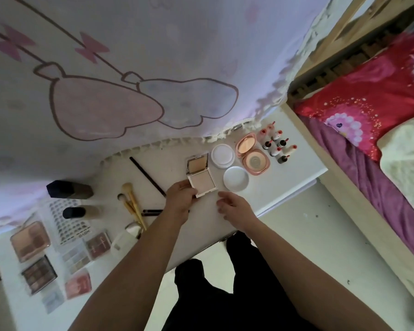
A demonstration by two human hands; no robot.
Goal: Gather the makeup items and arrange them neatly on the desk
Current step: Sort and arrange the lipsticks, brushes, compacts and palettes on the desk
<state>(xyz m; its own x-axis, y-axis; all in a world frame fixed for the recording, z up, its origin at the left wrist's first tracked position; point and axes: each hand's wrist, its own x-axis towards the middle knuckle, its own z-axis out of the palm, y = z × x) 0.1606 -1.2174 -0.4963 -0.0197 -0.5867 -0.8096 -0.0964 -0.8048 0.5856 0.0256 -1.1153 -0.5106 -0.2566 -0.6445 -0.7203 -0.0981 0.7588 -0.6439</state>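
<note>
White square compact (201, 175) open at mid desk (296, 170), hinged lid toward curtain (129, 68). We see left hand (181, 199) gripping its near-left corner, fingers curled round edge. Right hand (232, 207) just beside near-right corner, fingers loosely bent, holding nothing; contact we cannot tell. Right of compact: round white dish (236, 178), round white jar (222, 156), open pink compact (251, 154), clustered lipsticks (277, 145). Left of it: black pencil (147, 176), brushes (132, 204), palettes (30, 241).
</note>
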